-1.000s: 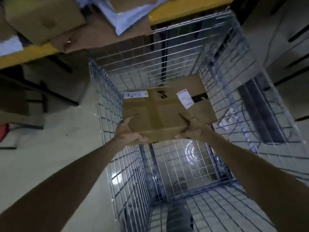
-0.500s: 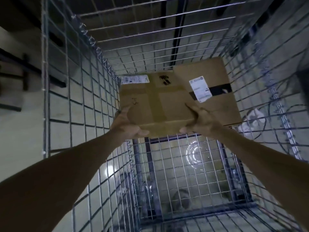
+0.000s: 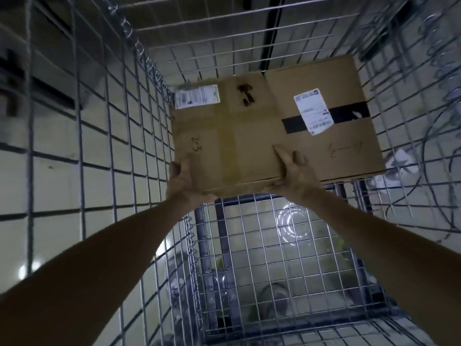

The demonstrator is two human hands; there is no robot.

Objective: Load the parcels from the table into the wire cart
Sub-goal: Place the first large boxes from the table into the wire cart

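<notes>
A flat brown cardboard parcel [image 3: 224,136] with a white label and tan tape is deep inside the wire cart [image 3: 139,151], against its far left corner. My left hand [image 3: 183,182] grips its near left corner, thumb on top. My right hand [image 3: 291,174] holds its near right edge, fingers spread on the top face. Right beside it lies a second cardboard parcel [image 3: 331,146] with black tape and a white label, near the cart's right wall. I cannot tell whether the held parcel rests on the cart floor.
Wire mesh walls enclose both arms on the left, far and right sides. The cart's mesh floor [image 3: 274,265] is bare in the near half, with the glossy room floor showing through. A white scrap [image 3: 399,161] lies by the right wall.
The view has dropped into the cart and the table has left the frame. Both hands have carried the parcel lower and farther in, beside the parcel with black tape.
</notes>
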